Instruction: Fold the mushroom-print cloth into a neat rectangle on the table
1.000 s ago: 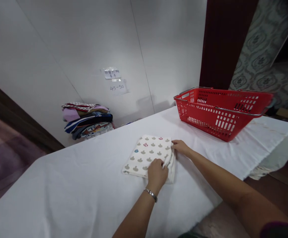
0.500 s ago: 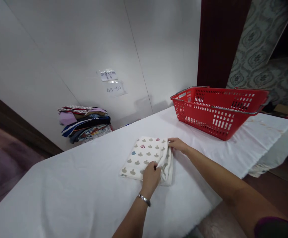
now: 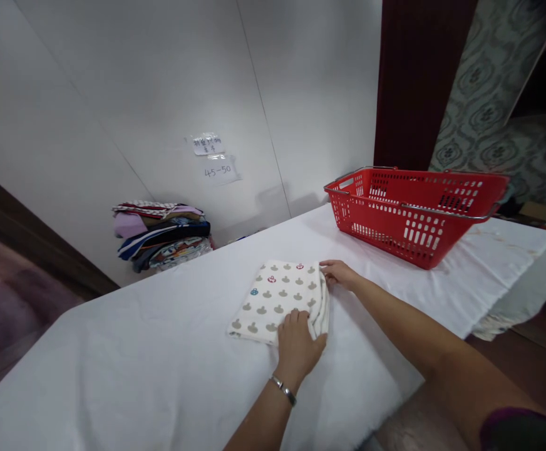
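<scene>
A folded white cloth [image 3: 277, 297] lies on the table, printed with grey-brown mushrooms plus a few red and blue ones. Its right side shows several stacked layers with a slightly wavy edge. My left hand [image 3: 298, 341], with a silver bracelet at the wrist, rests over the near right corner, fingers laid flat on top and thumb apart at the layered edge. At the far right corner, my right hand [image 3: 339, 274] has its fingertips closed on the edge of the cloth; part of its grip is hidden.
A red plastic basket [image 3: 409, 216] with metal handles stands at the back right of the white-covered table [image 3: 136, 369]. Beyond the table's back edge rises a pile of folded clothes [image 3: 163, 235]. Handwritten paper labels [image 3: 219, 169] are stuck to the white wall.
My left hand has let go of the pinched fold and now lies flat over the near right corner. The flap on the right has come down into line. My right hand stays at the far corner.
</scene>
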A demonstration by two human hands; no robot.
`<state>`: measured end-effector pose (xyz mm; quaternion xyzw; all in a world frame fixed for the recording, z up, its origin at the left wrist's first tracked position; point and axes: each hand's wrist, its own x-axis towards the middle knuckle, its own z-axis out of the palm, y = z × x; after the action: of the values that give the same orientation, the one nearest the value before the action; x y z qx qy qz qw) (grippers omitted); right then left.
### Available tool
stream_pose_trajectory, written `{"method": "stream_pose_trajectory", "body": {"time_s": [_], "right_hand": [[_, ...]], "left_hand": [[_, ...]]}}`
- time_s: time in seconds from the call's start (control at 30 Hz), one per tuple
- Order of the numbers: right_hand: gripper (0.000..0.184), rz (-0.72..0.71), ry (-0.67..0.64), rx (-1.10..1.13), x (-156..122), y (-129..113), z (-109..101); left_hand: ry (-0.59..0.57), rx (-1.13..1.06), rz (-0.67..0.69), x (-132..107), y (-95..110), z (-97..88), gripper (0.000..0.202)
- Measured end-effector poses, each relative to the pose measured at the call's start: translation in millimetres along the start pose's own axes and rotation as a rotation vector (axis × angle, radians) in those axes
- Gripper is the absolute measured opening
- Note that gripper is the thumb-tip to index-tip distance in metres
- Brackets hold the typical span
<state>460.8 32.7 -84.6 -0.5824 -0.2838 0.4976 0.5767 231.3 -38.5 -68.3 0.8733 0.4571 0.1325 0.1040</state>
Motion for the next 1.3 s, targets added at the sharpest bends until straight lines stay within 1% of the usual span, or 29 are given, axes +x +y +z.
{"method": "stream_pose_trajectory", "body": {"time_s": [0.13, 0.2, 0.27, 0.37, 0.43, 0.57, 0.67, 0.73, 0.83, 0.97, 1.07, 1.2, 1.3], "right_hand": [[0.029, -0.075, 0.103, -0.026, 4.9, 6.5, -1.2], [0.027, -0.088, 0.144, -0.031, 4.4, 10.6, -1.3], [0.027, -0.087, 0.157, -0.026, 2.8, 12.4, -0.9], [0.025, -0.06, 0.108, -0.016, 0.7, 8.1, -0.1], [0.023, -0.031, 0.056, -0.024, 0.8, 1.7, -0.2], [0.035, 0.028, -0.015, -0.099, 5.4, -11.6, 1.4], [0.033, 0.035, -0.02, -0.182, 11.0, -18.7, 6.9], [0.033, 0.007, 0.007, -0.217, 14.0, -21.5, 10.4], [0.041, -0.029, 0.03, -0.243, 15.2, -20.2, 10.0], [0.042, -0.001, 0.041, -0.313, 11.8, -6.5, 0.5], [0.042, -0.033, 0.048, -0.359, 10.1, 2.4, -5.1], [0.034, -0.114, 0.063, -0.432, 8.3, -0.2, -5.2], [0.028, -0.248, 0.122, -0.488, 1.5, -7.8, -1.9]], "left_hand": [[-0.009, 0.018, 0.007, -1.1, -0.6, 0.6, 0.035], [-0.018, 0.037, 0.015, -1.6, 0.1, -0.4, 0.034], [-0.033, 0.058, 0.029, -2.5, 1.5, -2.0, 0.034], [-0.056, 0.073, 0.045, -5.9, 4.8, -5.2, 0.036], [-0.068, 0.069, 0.05, -9.9, 7.6, -7.4, 0.041], [-0.104, 0.08, 0.078, -18.9, 13.7, -11.2, 0.059], [-0.135, 0.108, 0.093, -21.9, 16.3, -14.1, 0.064], [-0.135, 0.107, 0.1, -22.2, 15.4, -15.3, 0.061], [-0.106, 0.094, 0.121, -24.5, 9.9, -13.0, 0.055], [-0.071, 0.096, 0.216, -33.8, 2.5, -4.5, 0.053], [-0.036, 0.06, 0.251, -38.5, 2.8, -4.3, 0.047], [-0.012, -0.03, 0.189, -31.4, 6.6, -14.2, 0.036], [-0.018, -0.031, 0.1, -18.2, 8.2, -17.1, 0.025]]}}
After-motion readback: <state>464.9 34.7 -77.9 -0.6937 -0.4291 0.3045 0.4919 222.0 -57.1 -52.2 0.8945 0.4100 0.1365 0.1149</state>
